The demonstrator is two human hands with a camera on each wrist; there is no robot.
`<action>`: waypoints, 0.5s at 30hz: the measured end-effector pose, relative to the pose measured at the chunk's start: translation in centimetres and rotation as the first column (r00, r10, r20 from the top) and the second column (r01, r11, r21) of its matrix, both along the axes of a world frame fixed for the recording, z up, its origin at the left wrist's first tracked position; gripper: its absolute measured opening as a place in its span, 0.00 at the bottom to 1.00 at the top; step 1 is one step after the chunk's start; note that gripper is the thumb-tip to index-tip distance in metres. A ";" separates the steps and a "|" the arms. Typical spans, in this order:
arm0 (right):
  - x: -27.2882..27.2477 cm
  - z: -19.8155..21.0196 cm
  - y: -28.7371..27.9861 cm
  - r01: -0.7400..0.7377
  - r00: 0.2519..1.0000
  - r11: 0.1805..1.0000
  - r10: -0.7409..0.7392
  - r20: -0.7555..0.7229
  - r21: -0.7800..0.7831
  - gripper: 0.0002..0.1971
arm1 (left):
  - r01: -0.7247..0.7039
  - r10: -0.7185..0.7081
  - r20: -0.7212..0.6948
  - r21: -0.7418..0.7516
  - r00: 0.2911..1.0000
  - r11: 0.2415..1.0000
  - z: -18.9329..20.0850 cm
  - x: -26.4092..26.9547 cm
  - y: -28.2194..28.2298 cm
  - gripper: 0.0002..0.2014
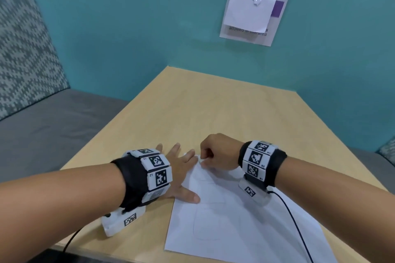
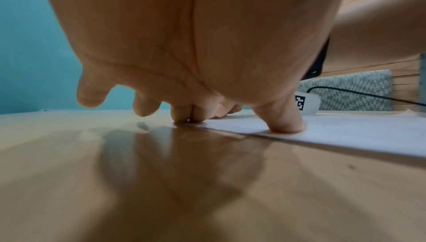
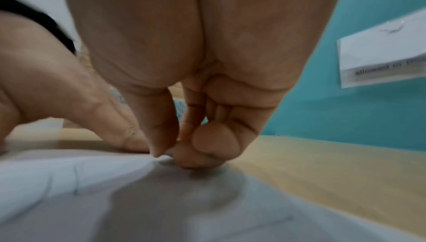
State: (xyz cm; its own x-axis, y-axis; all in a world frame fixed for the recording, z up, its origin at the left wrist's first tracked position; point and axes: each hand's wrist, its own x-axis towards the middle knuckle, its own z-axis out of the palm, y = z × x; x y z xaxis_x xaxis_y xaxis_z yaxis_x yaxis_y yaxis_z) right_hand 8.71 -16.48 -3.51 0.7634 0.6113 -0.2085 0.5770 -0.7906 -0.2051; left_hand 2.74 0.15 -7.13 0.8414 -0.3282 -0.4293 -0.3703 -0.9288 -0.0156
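Observation:
A white sheet of paper (image 1: 235, 220) with faint pencil outlines lies on the light wooden table (image 1: 213, 102). My left hand (image 1: 181, 166) lies flat with fingers spread, its thumb and forefinger pressing the sheet's left edge. In the left wrist view the thumb (image 2: 285, 123) presses down on the paper (image 2: 357, 133). My right hand (image 1: 203, 160) is curled at the sheet's far corner. The right wrist view shows my right hand (image 3: 170, 154) pinching that corner between thumb and forefinger, with the paper (image 3: 69, 182) slightly lifted there.
A teal wall (image 1: 128, 28) stands behind the table, with a notice (image 1: 252, 17) pinned on it. A grey bench with a patterned cushion (image 1: 25, 53) lies to the left. Black cables (image 1: 299, 230) run from both wrist cameras across the table.

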 end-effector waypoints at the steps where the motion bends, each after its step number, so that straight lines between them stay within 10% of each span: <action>1: -0.2 -0.1 0.1 -0.016 1.000 1.000 0.016 -0.003 0.003 0.08 | -0.003 0.003 -0.002 -0.013 1.000 1.000 0.0 0.0 0.0 0.54; 15: -1.4 -0.2 0.1 -0.084 0.996 0.996 0.083 -0.031 -0.029 0.08 | -0.007 0.007 -0.032 0.009 0.999 1.000 0.3 0.0 0.0 0.53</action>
